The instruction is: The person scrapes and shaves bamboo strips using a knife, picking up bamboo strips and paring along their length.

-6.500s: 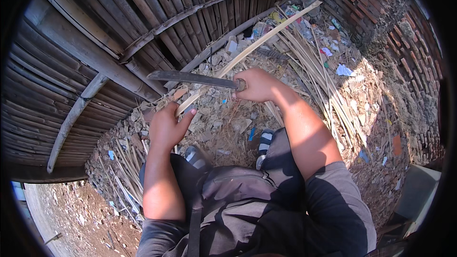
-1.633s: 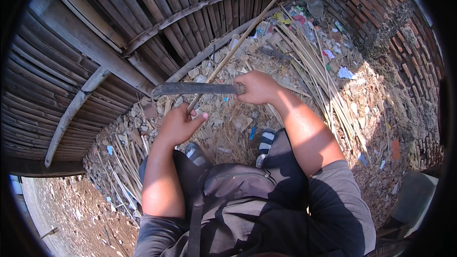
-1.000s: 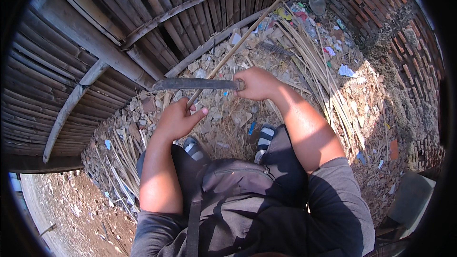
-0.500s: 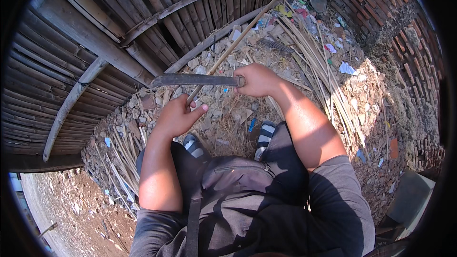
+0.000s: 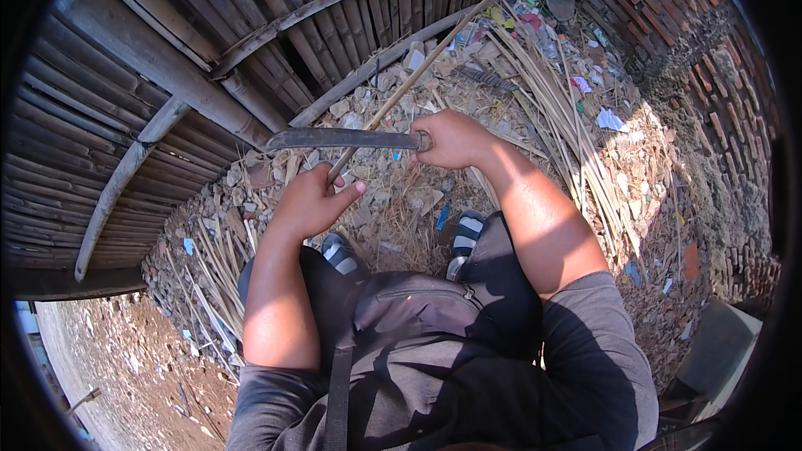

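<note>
A machete (image 5: pixel 338 139) with a long dark blade lies level across my front, its tip toward the left. My right hand (image 5: pixel 451 139) is closed round its handle. In my left hand (image 5: pixel 311 203) is the near end of a long thin bamboo stick (image 5: pixel 409 83), gripped with the thumb partly lifted toward the right. The stick slants away to the upper right, as far as the bamboo wall. The blade crosses over the stick just beyond my left fingers; whether it touches the stick I cannot tell.
Split bamboo strips (image 5: pixel 551 108) lie in a bundle at the right, and more strips (image 5: pixel 205 284) at the left. Rubble and litter (image 5: pixel 535 21) cover the ground. A bamboo wall (image 5: pixel 192 58) curves along the left and far side, and a brick wall (image 5: pixel 727 117) rises at the right.
The far end of the stick has dipped very slightly. Both hands and the machete are almost where they were.
</note>
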The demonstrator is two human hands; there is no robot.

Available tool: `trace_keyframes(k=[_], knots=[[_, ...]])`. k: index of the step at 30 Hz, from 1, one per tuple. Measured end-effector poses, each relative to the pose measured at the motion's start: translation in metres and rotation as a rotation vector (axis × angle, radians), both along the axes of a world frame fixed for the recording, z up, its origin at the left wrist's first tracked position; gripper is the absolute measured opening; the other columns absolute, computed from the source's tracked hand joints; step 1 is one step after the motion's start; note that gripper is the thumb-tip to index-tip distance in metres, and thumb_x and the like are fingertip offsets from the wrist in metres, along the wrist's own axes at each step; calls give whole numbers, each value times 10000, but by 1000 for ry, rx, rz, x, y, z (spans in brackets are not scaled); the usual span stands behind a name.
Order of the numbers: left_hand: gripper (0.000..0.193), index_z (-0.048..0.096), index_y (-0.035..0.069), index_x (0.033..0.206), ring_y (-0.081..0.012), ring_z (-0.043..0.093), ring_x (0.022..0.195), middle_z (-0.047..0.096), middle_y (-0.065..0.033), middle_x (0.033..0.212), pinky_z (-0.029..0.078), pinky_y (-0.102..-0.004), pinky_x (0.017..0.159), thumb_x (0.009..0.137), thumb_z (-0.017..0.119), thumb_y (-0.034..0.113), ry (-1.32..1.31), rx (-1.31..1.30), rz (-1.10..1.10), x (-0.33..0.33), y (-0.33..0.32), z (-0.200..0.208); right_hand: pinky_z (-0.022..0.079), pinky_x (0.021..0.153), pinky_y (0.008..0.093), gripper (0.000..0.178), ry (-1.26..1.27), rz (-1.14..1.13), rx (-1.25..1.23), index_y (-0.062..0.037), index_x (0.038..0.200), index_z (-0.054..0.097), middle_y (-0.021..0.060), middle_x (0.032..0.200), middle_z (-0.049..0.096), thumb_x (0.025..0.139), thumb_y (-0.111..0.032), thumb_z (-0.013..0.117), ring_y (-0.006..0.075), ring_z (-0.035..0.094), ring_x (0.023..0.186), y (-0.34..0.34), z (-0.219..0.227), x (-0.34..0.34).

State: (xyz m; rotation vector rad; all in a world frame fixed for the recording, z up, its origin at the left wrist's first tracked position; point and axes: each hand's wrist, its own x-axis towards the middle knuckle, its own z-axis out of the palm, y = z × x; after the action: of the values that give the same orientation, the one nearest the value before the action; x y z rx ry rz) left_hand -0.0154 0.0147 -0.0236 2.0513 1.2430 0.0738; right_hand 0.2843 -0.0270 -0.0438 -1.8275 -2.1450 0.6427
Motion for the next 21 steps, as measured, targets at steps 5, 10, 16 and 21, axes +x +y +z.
trace_keyframes(k=[5, 10, 16, 21], knots=[[688, 667, -23, 1003, -346, 711, 801, 701, -179, 816, 545, -436, 751, 859, 735, 646, 5, 8, -2, -1, 0, -1, 541, 817, 483, 433, -8, -4, -45, -95, 1124, 718, 207, 943, 719, 810, -376, 817, 403, 700, 936, 0, 2, -2], [689, 667, -20, 1002, -351, 711, 809, 700, -180, 818, 544, -440, 755, 857, 737, 650, 3, 0, 0, 0, 0, 1, 543, 829, 482, 445, -13, -3, -76, -97, 1143, 718, 210, 954, 720, 812, -378, 814, 401, 701, 950, 1, 1, -1], [682, 663, -14, 996, -329, 700, 770, 686, -160, 782, 536, -432, 726, 854, 742, 649, 4, 7, -1, -2, 1, -2, 539, 802, 478, 414, 4, -22, -120, -105, 1112, 725, 195, 902, 717, 817, -383, 811, 384, 704, 900, 0, 19, 0], [648, 657, -4, 987, -278, 664, 708, 652, -115, 732, 516, -407, 684, 856, 754, 623, -42, -7, 18, -3, 1, -4, 543, 827, 474, 415, -4, -89, -123, -131, 1138, 729, 180, 943, 727, 806, -366, 812, 373, 703, 940, -3, 27, 5]])
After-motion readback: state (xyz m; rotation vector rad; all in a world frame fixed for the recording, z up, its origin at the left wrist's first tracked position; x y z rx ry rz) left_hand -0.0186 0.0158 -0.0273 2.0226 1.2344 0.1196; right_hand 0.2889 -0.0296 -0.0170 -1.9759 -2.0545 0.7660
